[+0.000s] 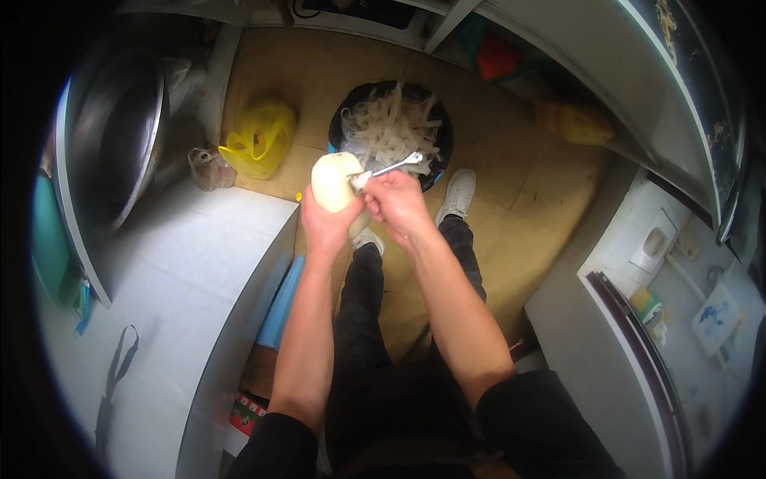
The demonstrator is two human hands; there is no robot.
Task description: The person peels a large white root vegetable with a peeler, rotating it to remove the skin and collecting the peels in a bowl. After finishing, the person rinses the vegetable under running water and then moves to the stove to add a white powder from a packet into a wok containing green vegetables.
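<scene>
My left hand grips a thick, pale root vegetable, which looks like a white radish, and holds it upright. Its upper surface is smooth and cream-coloured, with a brownish spot at the top end. In my right hand is a metal peeler, its far end pointing up and to the right. A pale scrap sits where the tool meets the vegetable's right side. Beyond both hands, a round bin with a dark liner stands on the floor, heaped with long whitish peelings.
A yellow plastic bag and a clear bag lie left of the bin. A white counter with a large metal basin runs along the left. Cabinets border the right. My shoes are near the bin.
</scene>
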